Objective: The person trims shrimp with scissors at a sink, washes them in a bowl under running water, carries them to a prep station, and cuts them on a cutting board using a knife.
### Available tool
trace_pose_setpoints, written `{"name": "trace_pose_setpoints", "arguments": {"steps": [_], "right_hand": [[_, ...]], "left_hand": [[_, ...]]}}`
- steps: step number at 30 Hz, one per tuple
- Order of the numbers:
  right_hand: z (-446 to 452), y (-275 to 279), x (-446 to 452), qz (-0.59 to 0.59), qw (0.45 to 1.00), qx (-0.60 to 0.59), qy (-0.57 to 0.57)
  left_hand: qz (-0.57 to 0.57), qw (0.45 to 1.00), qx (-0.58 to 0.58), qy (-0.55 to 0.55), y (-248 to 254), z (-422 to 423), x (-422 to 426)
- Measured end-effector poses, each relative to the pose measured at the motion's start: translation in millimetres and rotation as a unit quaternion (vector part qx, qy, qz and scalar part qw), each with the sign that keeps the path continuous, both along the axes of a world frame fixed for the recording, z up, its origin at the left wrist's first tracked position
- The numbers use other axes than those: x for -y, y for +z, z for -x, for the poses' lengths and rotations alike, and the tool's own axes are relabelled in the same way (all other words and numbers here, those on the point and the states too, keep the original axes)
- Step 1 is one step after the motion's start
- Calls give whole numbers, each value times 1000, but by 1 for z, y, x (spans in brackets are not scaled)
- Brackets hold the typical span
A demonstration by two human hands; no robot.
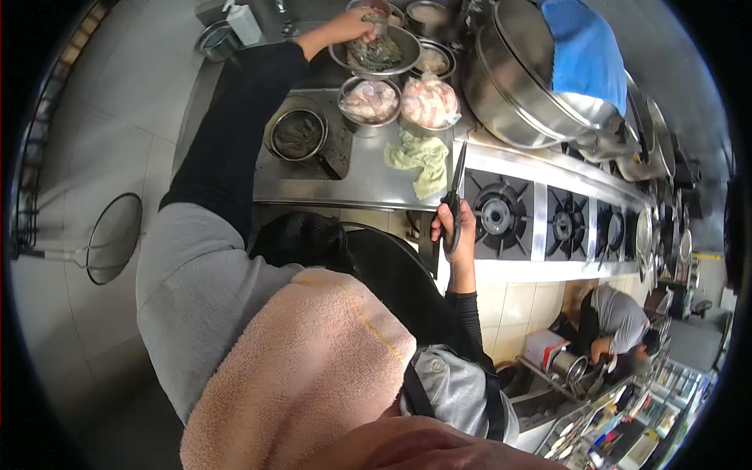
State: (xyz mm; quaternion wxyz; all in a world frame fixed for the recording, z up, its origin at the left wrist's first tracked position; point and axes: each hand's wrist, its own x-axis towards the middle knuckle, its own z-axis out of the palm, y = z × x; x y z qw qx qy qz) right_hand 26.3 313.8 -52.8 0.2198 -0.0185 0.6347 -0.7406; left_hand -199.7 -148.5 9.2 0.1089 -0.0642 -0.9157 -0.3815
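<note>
My left hand (358, 26) reaches over a metal bowl of grey shrimp (374, 53), its fingers closed on something too small to make out. My right hand (460, 230) grips black-handled scissors (456, 188) in front of the counter edge, blades pointing away from me. Nearer than the shrimp bowl stand a metal container of bagged pinkish food (370, 102) and another bag of pink and white food (430, 102). A green cloth (421, 160) lies on the steel counter (366, 174). Inside the sink, a round strainer (298, 134) holds dark material.
A large steel pot (509, 78) with a blue cloth (583, 59) stands right of the bowls. Gas burners (499, 213) run along the right. A wire skimmer (115, 238) is at the left. Another person (619, 317) bends over at the lower right. A pump bottle (244, 23) stands upper left.
</note>
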Motion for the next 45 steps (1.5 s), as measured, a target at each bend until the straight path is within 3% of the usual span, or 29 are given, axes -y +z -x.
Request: {"name": "trace_pose_setpoints", "arguments": {"steps": [1,3,5,7,11,13,19,22,28,32,39,42,45], "right_hand": [[5,2,6,0,1000,-2,10],[14,10,24,-10,999,9,45],[22,20,45,-14,996,22,90],[28,29,67,7,984,8,176],[36,44,116,101,942,38,319],[42,59,130,49,919,35,389],[37,69,151,60,919,83,380],[37,66,150,54,922,86,373],[36,53,142,68,936,55,342],[38,29,140,67,951,-24,302],[47,32,134,54,954,-25,295],[45,29,132,65,954,-20,291],[42,31,139,97,957,-28,272]], "left_hand": [[-172,984,34,17,7,-15,5],[-404,914,7,40,8,-50,9],[-544,836,26,61,13,-84,9],[-695,712,95,-41,12,-118,13],[-658,744,73,89,21,-164,-34],[-647,754,61,97,13,-175,-41],[-590,799,23,114,30,-206,-67],[-596,799,24,70,20,-200,-64],[-571,816,-25,85,10,-187,-76],[-659,737,27,146,16,-181,-91],[-658,737,52,145,13,-180,-119],[-691,706,-3,155,17,-179,-127],[-662,728,-20,177,8,-172,-128]]}}
